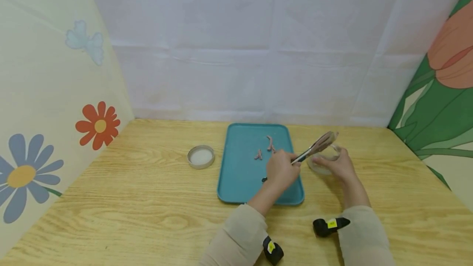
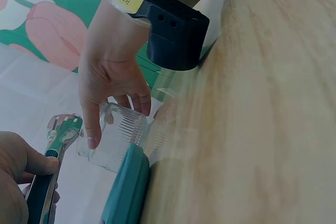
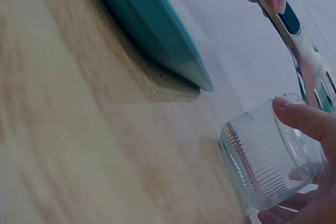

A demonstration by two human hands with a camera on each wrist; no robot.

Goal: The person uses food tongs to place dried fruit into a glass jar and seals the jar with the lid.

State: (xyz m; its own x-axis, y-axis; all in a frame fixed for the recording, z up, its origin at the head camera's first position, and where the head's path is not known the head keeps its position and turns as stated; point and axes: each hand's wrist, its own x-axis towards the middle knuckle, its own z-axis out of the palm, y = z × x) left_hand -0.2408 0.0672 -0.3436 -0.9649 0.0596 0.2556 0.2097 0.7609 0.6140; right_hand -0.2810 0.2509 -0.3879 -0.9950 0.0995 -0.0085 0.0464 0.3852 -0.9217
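My left hand (image 1: pixel 282 169) grips metal tongs (image 1: pixel 319 143) with dark handles, reaching across the tray toward the right. Their slotted head is over the mouth of a ribbed clear glass jar (image 3: pixel 262 153); I cannot tell whether anything is between the tong tips. My right hand (image 1: pixel 341 165) holds that jar around its rim, thumb on the near side and fingers on the far side, just right of the tray. Small pinkish strips, one longer (image 1: pixel 270 143) and one shorter (image 1: pixel 258 154), lie on the blue-green tray (image 1: pixel 236 184).
A round lid (image 1: pixel 200 157) with a pale inside lies on the wooden table (image 1: pixel 148 208), left of the tray. A white cloth (image 1: pixel 221 52) hangs behind the table, with flower-printed panels on both sides.
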